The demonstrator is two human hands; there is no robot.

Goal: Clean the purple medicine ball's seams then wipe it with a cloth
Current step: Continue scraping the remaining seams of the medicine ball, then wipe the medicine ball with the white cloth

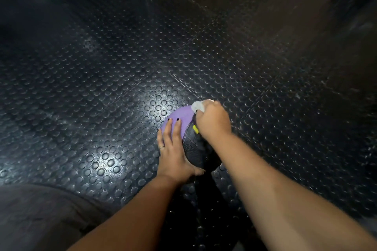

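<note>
Cloth (199, 106) gripped by right hand (213, 122), left hand (173, 153) flat on ball (181, 115); perhaps yellow label (195, 129).

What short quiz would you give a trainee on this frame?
1. True or false: the left hand rests on the ball with straight fingers.
2. What does the right hand grip? A: brush; B: white cloth; C: bottle.
3. Fill the gap: the ball sits on a black studded ____.
Key: 1 true; 2 B; 3 floor.
</note>
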